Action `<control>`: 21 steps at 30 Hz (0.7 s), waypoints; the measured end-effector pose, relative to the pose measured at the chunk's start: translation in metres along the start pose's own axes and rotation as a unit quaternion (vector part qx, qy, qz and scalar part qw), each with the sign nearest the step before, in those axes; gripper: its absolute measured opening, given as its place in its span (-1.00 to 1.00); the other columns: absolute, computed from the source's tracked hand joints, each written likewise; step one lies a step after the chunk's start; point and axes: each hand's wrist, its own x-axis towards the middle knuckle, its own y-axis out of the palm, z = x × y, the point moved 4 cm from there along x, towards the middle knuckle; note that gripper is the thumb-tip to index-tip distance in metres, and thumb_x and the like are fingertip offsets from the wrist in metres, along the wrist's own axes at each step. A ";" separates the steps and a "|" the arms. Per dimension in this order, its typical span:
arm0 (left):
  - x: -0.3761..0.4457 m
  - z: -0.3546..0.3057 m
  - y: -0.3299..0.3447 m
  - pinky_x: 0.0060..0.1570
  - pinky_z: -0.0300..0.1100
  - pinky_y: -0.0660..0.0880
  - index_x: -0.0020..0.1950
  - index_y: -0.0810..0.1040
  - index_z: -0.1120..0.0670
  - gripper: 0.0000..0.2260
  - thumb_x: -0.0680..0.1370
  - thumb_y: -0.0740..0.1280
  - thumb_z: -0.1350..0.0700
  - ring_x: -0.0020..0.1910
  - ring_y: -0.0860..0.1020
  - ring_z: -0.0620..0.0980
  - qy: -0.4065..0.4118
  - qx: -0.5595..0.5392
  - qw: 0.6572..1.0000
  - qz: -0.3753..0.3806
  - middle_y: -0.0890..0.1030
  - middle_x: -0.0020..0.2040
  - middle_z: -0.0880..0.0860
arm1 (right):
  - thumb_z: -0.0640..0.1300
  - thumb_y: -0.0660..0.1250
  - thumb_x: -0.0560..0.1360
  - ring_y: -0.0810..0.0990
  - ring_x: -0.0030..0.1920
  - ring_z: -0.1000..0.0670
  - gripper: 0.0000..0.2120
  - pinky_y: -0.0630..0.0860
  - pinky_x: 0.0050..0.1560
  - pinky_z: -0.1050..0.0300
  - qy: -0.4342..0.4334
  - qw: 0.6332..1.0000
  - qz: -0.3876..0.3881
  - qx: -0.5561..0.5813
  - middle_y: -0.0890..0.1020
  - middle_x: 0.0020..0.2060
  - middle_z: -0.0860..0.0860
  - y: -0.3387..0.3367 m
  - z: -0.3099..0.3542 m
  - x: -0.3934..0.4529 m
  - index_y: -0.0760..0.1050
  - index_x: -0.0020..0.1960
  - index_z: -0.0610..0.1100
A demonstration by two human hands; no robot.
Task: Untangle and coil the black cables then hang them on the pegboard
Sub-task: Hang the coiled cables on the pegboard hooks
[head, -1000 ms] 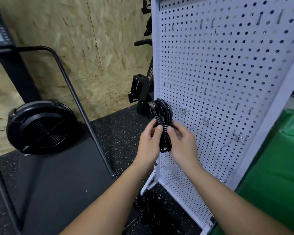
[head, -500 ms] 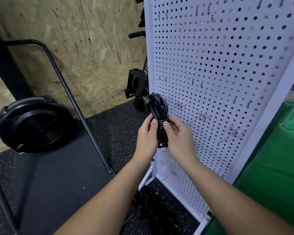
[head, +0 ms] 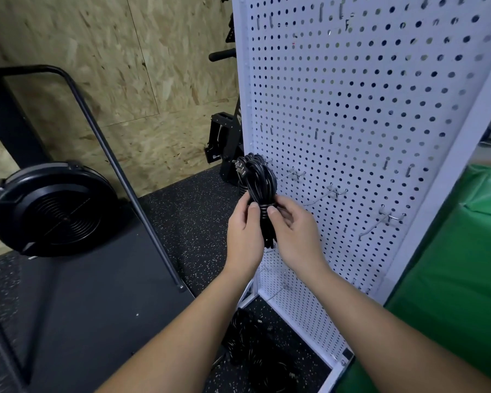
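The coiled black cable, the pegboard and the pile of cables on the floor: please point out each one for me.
coiled black cable (head: 260, 177), head view, on the upper loops above the hands.
pegboard (head: 352, 103), head view, on the bare white perforated panel.
pile of cables on the floor (head: 255, 355), head view, on the middle of the dark tangle.

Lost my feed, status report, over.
Both hands grip coiled black cable. Not hung; pegboard hooks free. More cables on floor.

black coiled cable (head: 260, 182), white pegboard (head: 352, 114) dotted with holes, speckled black floor (head: 193, 217), green mat (head: 451, 279)
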 end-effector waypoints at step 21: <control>-0.009 -0.009 0.000 0.37 0.17 0.56 0.44 0.64 -0.09 -0.69 0.80 0.19 0.11 0.29 0.67 -0.05 0.035 0.031 0.999 -0.006 0.73 0.28 -0.11 | -0.01 0.24 0.76 0.71 0.22 0.12 -0.74 0.65 0.30 -0.10 -0.010 1.000 -0.009 -0.017 0.73 0.20 0.16 -0.001 -0.006 -0.002 0.61 0.38 0.13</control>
